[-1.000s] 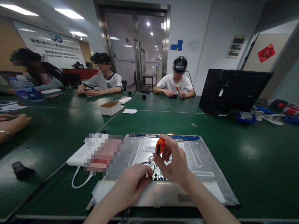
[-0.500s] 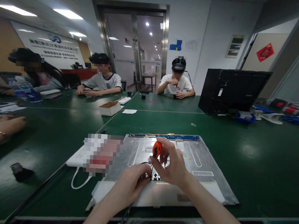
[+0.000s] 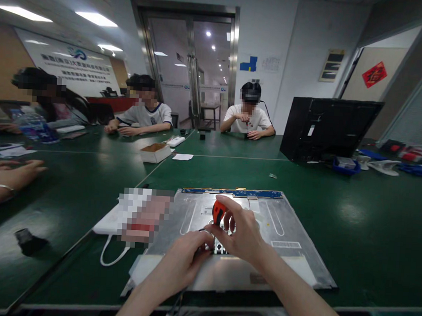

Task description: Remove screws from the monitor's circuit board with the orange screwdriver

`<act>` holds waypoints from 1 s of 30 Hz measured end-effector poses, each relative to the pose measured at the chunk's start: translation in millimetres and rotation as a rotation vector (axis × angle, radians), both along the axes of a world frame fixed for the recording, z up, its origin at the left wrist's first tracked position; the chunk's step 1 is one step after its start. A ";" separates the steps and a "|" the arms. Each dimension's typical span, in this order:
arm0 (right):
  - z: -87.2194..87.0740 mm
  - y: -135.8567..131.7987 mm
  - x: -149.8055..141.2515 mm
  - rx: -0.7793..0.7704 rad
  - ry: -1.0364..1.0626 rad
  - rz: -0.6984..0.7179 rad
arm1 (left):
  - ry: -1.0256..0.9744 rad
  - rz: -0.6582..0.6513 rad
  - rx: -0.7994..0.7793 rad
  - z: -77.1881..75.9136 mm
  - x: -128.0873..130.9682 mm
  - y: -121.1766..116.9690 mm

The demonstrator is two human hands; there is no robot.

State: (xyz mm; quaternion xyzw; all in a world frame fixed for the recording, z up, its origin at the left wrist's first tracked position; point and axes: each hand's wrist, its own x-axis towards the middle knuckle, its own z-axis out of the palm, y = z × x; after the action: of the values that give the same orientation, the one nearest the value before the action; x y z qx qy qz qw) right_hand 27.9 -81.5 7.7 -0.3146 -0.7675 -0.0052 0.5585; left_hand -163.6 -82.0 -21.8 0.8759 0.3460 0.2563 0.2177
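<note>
An orange-and-black screwdriver (image 3: 219,211) is held near upright by my right hand (image 3: 245,232), the thumb and fingers closed around its handle. Its tip is hidden behind my hands. Below it, a small circuit board (image 3: 220,247) lies on the back of a silver display panel (image 3: 239,276). My left hand (image 3: 188,253) rests at the board's left side, thumb and fingers pinched together; whatever they grip is hidden. A blue circuit strip (image 3: 266,194) runs along the panel's far edge.
Left of the panel sit a white device (image 3: 109,218) with a white cable (image 3: 106,259) and a small black object (image 3: 27,241). A paper box (image 3: 156,153) and a black monitor (image 3: 330,129) stand farther back. Another person's hands (image 3: 15,177) are at left; others sit across the table.
My right hand and the screwdriver handle have shifted slightly left and downward. The left hand stays almost still. Across the table, a person has raised one hand.
</note>
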 end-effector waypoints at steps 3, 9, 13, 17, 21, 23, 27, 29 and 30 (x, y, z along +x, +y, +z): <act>2.1 -1.9 0.4 -0.007 -0.007 0.016 | -0.011 -0.004 -0.003 2.0 1.2 -0.2; 2.1 -3.1 -0.7 -0.007 -0.014 0.010 | -0.017 0.002 -0.003 7.6 2.5 -2.5; 1.7 -2.2 -1.2 0.004 -0.011 -0.004 | -0.009 0.013 -0.002 8.6 3.0 -2.7; 2.1 -1.6 -0.9 0.011 -0.025 -0.014 | -0.009 0.004 0.006 5.8 2.3 -1.5; 1.8 -1.2 -0.3 0.010 -0.037 -0.002 | -0.001 0.007 -0.006 2.1 0.6 -0.6; 1.6 -1.5 -0.1 0.009 -0.038 0.008 | -0.002 0.008 -0.015 2.2 0.7 -0.8; 1.7 -2.5 0.2 -0.007 -0.028 0.022 | -0.004 0.001 -0.035 7.5 2.5 -2.6; 1.7 -2.9 0.4 -0.014 -0.023 0.037 | -0.002 0.004 -0.036 10.4 3.3 -3.5; 1.7 -3.0 0.5 -0.019 -0.022 0.042 | -0.002 0.004 -0.036 11.5 3.6 -3.7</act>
State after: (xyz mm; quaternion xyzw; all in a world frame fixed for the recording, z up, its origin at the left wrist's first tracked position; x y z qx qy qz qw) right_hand 28.4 -84.5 9.4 -0.3033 -0.7800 0.0105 0.5472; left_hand -160.0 -85.7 -10.3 0.8708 0.3523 0.2513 0.2333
